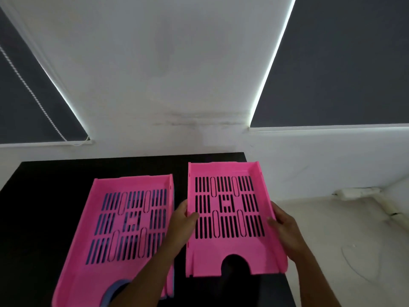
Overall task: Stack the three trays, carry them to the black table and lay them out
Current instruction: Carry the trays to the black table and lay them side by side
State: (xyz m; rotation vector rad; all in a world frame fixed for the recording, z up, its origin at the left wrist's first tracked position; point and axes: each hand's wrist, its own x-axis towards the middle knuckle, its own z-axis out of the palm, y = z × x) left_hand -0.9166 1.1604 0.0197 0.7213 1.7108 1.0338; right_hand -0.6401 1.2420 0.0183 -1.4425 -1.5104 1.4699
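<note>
A pink slotted tray point(230, 247) is on the right side of the black table point(44, 196). My left hand point(182, 222) grips its left wall and my right hand point(285, 229) grips its right wall. I cannot tell whether it rests on the table or hovers just above it. To the left, a second pink tray point(93, 235) sits on top of a blue tray point(115, 289). Only the blue tray's front curve and right edge show beneath the pink one.
The table stands against a white wall point(166, 85) with dark roller blinds point(343, 63) on both sides. Pale floor point(343, 251) lies to the right of the table, with a white cable trunk along the wall base.
</note>
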